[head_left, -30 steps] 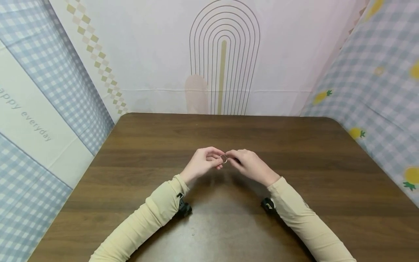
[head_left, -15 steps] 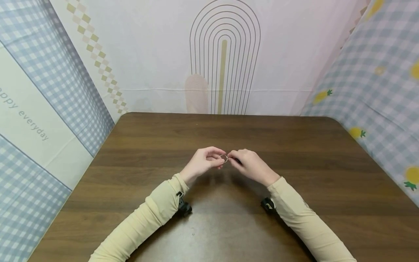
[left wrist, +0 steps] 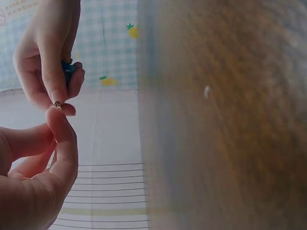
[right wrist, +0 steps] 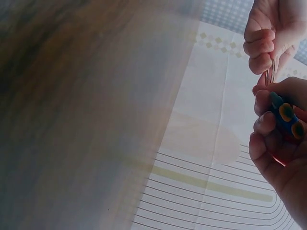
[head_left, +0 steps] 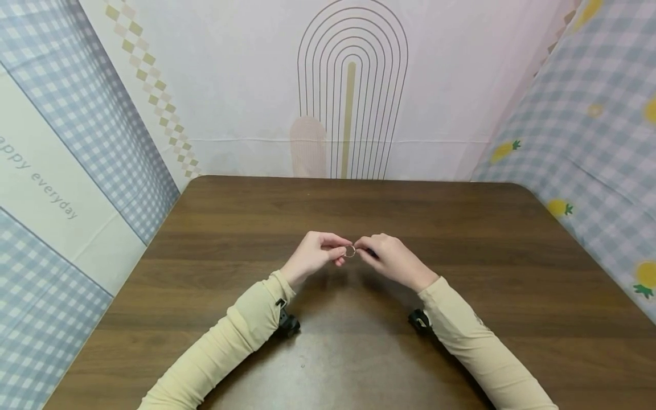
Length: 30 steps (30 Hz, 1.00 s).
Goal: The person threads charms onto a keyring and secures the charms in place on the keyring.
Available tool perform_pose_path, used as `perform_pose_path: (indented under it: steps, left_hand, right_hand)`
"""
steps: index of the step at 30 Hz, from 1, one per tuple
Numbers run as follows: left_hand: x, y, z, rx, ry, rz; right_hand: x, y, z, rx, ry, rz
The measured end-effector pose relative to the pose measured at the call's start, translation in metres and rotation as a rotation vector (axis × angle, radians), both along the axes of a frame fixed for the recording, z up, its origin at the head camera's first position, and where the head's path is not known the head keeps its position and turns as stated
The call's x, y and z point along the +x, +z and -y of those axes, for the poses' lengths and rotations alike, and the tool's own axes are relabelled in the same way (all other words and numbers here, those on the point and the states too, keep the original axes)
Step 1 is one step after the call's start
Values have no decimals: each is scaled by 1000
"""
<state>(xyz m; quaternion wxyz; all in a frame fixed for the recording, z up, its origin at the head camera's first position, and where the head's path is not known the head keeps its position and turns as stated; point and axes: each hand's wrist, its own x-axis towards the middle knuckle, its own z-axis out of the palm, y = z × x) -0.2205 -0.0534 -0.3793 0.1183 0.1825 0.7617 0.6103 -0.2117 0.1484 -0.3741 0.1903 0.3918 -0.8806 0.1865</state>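
In the head view, both hands meet over the middle of the table, fingertips almost together. My left hand (head_left: 314,257) pinches a thin metal key ring (right wrist: 273,72) between thumb and forefinger. On the ring's other side, my right hand (head_left: 393,261) has its thumb and forefinger pinched at the ring's edge. Curled in the right hand's fingers is a small blue charm (right wrist: 284,114) with orange-yellow round spots, seen in the right wrist view. Most of the charm is covered by those fingers, and its join to the ring is hidden.
The brown wooden table (head_left: 246,216) spreads under both arms. A white patterned cloth (head_left: 236,85) hangs behind it, with checked cloths at the left and right sides. Black wrist cameras (head_left: 289,324) are strapped under the beige sleeves (head_left: 246,324).
The left fingers have shifted their pinch on the key ring, and the ring has turned and dipped slightly. My right hand stays nearly in place, its fingertips moving slightly at the ring's edge.
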Motion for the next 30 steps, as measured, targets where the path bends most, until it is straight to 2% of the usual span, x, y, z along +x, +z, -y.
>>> perform_pose_path:
  steps: [3,7,10,13,16,21,28,30]
  left_hand:
    - [1,2,0,2,-20,-14]
    - [1,4,-1,79,-21,8]
    - [2,5,-2,144,-2,47]
    - [2,5,-2,169,30,45]
    - [2,4,-2,163,61,24]
    - [2,5,-1,146,75,17]
    - [2,5,2,82,18,-34]
    - [1,4,2,80,1,-26]
  right_hand:
    - [0,0,0,-6,-8,-18]
    - [-1,0,-1,-37,-39,-50]
    - [-1,1,-1,-78,-53,-60]
    - [-1,1,0,-105,-54,-54]
    - [-1,1,1,-108,-55,-36]
    - [0,0,1,-96,-41,-11]
    - [0,-1,1,-69,-24,-48]
    - [-1,-1,1,-75,-31,-49]
